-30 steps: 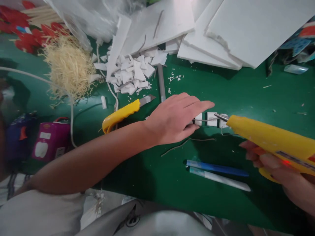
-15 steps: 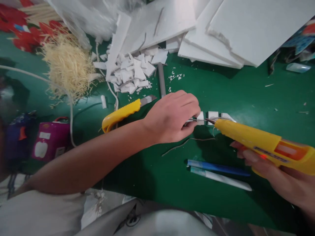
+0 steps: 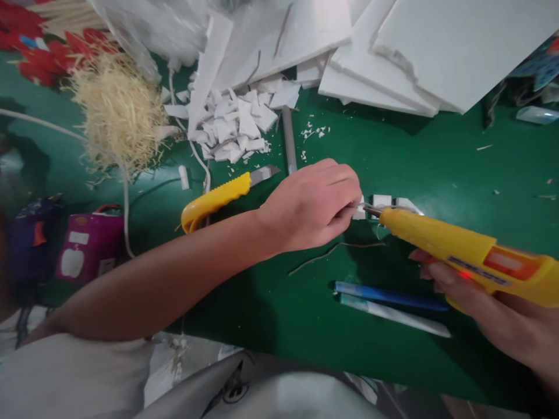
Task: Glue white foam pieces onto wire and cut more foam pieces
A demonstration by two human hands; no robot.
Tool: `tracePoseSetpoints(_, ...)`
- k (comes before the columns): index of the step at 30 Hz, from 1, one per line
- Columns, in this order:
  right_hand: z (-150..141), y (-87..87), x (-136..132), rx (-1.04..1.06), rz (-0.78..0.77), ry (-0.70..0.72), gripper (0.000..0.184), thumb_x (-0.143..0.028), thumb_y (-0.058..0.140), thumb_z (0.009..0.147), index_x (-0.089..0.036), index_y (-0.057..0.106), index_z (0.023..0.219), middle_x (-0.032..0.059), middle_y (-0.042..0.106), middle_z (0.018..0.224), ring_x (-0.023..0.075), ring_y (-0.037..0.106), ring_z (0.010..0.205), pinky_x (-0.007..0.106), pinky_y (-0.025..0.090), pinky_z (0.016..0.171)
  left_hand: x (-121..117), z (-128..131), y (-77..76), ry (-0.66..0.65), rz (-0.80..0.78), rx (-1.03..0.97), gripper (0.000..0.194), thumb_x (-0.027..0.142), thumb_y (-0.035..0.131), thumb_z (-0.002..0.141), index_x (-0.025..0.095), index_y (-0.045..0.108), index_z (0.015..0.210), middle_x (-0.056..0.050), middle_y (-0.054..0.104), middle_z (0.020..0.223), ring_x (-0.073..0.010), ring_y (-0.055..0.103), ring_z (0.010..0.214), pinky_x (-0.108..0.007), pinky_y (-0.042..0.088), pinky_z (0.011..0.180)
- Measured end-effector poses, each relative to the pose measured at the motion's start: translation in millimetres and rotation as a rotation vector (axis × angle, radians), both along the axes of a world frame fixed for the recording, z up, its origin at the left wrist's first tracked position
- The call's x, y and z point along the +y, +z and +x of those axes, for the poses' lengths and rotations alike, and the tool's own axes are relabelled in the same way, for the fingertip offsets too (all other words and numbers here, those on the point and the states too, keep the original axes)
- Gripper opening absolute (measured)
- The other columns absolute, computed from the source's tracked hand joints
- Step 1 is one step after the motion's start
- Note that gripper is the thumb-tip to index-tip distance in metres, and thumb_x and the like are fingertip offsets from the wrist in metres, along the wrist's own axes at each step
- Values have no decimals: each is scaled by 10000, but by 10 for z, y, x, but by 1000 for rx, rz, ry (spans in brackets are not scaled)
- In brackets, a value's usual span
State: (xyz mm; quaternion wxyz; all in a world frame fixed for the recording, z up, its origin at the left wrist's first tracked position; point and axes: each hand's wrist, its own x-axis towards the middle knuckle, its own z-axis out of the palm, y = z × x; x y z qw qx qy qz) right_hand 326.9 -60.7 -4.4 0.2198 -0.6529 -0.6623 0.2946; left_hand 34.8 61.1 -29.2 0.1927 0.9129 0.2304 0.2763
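Your left hand, index finger outstretched second ago, now curls at white foam pieces, right of frame center; whether pinching anything, cannot tell. Your right hand, clamped on yellow glue gun, has shifted nozzle left, near those fingers. Upper left: plastic bag, contents unclear.

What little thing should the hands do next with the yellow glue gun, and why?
I think the left hand should probably slide back a little. The right hand holds the yellow glue gun, and its metal tip points toward the left fingers, close by the small white pieces. A red light glows on the gun, so the tip may be hot.
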Motion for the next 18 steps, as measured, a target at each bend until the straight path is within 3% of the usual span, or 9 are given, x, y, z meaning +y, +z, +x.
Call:
tracePoseSetpoints(4,13,-15,-19,37,-51,130,362,-593,463,990,-394,765,998,-13,811,941,224,778,754,337,641,581,13,-3,-12,-1,-54,-12,136,104,538,942,199,611,877,-50,746,950,-199,687,916,-368,543,856)
tracePoseSetpoints(9,-179,99,22,-43,-1,270,196,-497,612,923,-328,713,920,13,764,813,220,728,629,320,586,515,16,-4,-24,38,-89,-39,108,143,552,958,210,610,897,-43,744,938,-192,689,889,-369,541,845)
tracePoseSetpoints(14,-446,209,46,-176,201,236,251,-387,584,978,-284,549,752,-30,604,591,146,557,428,274,439,408,11,2,-21,55,-101,-30,118,158,540,972,206,612,893,-48,749,938,-193,688,881,-371,551,838)
tracePoseSetpoints(18,-381,185,70,-183,174,280,283,-401,566,978,-282,537,723,-18,578,582,151,537,424,286,431,409,11,3,-16,66,-106,-10,118,163,537,972,204,612,891,-44,750,943,-192,695,889,-365,556,849)
